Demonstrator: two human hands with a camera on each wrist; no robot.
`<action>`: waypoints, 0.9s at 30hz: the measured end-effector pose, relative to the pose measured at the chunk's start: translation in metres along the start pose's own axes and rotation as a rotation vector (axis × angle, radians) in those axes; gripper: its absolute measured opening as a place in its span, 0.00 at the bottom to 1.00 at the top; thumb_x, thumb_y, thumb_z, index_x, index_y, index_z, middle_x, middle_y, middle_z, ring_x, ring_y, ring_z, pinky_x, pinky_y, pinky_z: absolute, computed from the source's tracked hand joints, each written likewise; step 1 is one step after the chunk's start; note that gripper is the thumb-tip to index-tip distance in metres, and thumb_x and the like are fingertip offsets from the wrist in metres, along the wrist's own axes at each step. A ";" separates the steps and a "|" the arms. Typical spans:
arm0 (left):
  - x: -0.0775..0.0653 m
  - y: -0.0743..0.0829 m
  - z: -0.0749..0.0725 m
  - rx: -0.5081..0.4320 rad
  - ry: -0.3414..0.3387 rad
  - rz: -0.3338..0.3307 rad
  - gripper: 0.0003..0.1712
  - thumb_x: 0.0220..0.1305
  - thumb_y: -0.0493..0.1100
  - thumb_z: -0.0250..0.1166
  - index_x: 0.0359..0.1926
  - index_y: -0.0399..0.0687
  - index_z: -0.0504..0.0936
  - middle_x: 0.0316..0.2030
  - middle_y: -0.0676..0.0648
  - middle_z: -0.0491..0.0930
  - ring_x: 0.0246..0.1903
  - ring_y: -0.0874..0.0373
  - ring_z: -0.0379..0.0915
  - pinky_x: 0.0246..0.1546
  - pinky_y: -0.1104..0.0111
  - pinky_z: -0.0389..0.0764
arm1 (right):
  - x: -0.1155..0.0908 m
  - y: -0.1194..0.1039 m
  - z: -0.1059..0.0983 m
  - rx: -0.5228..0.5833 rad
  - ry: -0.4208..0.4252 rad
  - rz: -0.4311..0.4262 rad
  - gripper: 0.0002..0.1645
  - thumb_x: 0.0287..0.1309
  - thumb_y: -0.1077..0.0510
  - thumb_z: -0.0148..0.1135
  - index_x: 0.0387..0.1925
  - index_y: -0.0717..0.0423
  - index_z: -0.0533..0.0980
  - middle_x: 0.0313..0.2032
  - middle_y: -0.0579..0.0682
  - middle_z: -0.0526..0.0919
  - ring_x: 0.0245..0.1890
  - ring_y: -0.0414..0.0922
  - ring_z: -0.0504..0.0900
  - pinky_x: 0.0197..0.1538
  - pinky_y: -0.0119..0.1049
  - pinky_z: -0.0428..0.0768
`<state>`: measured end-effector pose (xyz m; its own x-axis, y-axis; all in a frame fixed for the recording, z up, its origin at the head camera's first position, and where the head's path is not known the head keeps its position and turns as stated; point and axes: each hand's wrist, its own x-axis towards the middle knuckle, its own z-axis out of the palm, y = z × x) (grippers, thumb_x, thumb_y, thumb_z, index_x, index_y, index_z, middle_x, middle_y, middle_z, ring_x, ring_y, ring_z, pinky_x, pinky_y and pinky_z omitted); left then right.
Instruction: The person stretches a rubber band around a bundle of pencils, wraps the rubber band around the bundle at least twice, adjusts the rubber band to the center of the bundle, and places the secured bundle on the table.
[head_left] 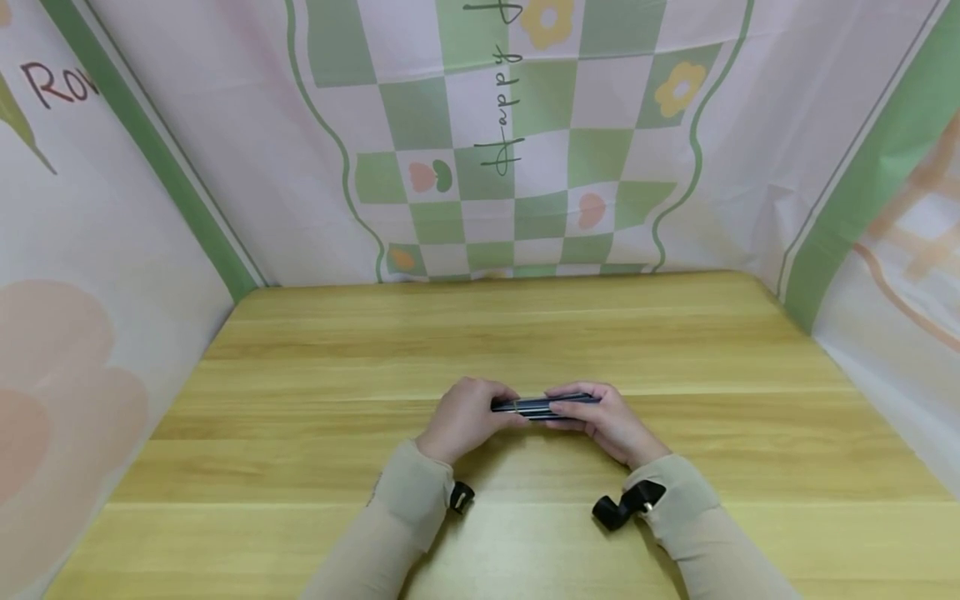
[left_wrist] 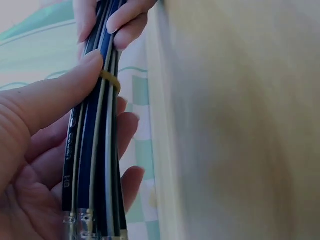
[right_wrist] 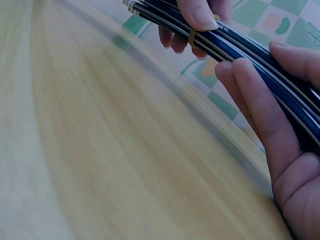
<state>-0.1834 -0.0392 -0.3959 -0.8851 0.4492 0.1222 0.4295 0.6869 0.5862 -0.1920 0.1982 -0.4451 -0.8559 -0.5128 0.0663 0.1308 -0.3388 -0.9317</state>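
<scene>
A bundle of dark blue and black striped pencils [head_left: 536, 407] is held level above the table by both hands. My left hand [head_left: 469, 414] grips the end with the metal ferrules, its thumb lying across the pencils [left_wrist: 91, 150] and its fingers behind them. Just past that thumb a yellowish rubber band [left_wrist: 110, 81] circles the bundle. My right hand [head_left: 609, 419] holds the other end between thumb and fingers; in the right wrist view two of its fingers [right_wrist: 255, 92] lie along the underside. The pencils' far tips are hidden by the right hand.
Beneath the hands spreads a wood-grain table [head_left: 495, 333]. Behind it hangs a green-and-white checked cloth [head_left: 480, 167], with printed cloth at both sides. A black wrist mount [head_left: 628, 505] sits on the right sleeve, another mount [head_left: 461, 497] on the left.
</scene>
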 end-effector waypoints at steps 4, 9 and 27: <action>0.001 -0.001 0.004 0.043 0.022 0.023 0.17 0.58 0.55 0.72 0.42 0.50 0.89 0.36 0.53 0.88 0.29 0.67 0.76 0.32 0.74 0.75 | 0.000 -0.001 0.000 -0.015 -0.001 0.005 0.17 0.65 0.72 0.56 0.45 0.53 0.84 0.45 0.51 0.86 0.44 0.45 0.87 0.48 0.36 0.84; 0.001 0.000 0.010 0.109 0.046 0.039 0.19 0.58 0.59 0.70 0.43 0.53 0.89 0.37 0.55 0.88 0.30 0.66 0.77 0.31 0.74 0.74 | 0.001 0.000 0.000 -0.020 0.000 0.011 0.17 0.65 0.72 0.55 0.45 0.53 0.84 0.45 0.52 0.86 0.44 0.45 0.87 0.48 0.36 0.84; -0.002 -0.007 -0.007 0.033 0.017 -0.071 0.30 0.53 0.66 0.72 0.52 0.56 0.85 0.41 0.54 0.88 0.37 0.61 0.81 0.36 0.69 0.77 | 0.001 0.000 0.004 0.037 0.024 -0.032 0.18 0.65 0.73 0.54 0.43 0.53 0.85 0.43 0.51 0.88 0.43 0.44 0.88 0.47 0.36 0.85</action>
<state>-0.1861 -0.0488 -0.3951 -0.9164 0.3887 0.0952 0.3709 0.7354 0.5671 -0.1909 0.1941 -0.4433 -0.8718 -0.4820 0.0871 0.1208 -0.3838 -0.9155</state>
